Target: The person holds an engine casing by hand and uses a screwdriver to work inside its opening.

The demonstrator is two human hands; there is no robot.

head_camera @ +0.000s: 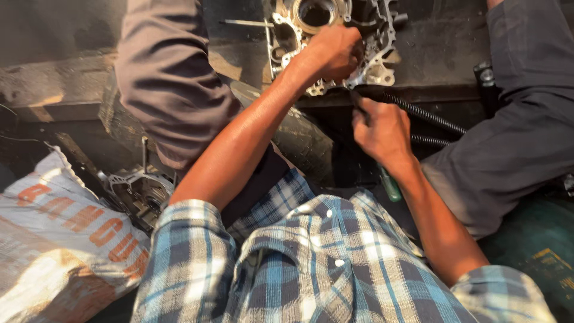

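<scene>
Head view, looking down past a blue-and-white plaid shirt (323,263) with sleeves rolled above the elbows.

Left hand (335,52): stretched forward, fingers curled and pressed against the lower edge of a cast-aluminium engine crankcase half (371,36); palm side hidden, so cannot tell whether clamping the rim or merely steadying it. Crankcase half lying on a dark, greasy workbench (436,54) at the top centre, round bearing bore facing up, partly covered by the hand.

Right hand (382,128): lower and nearer, just below the casing's front edge, fingers closed in a fist around a tool with a green handle (392,188) poking out beneath the wrist; working tip hidden behind the knuckles. Black corrugated hose (427,113) running right from just beside this hand, along the bench front.

Grey-trousered knees on both sides, left (167,84) and right (514,143), flanking the arms. Down at left, a second engine casing (140,191) on the ground, touching a white woven sack (54,239) with orange lettering. Thin metal rod (245,23) lying on the bench left of the crankcase.
</scene>
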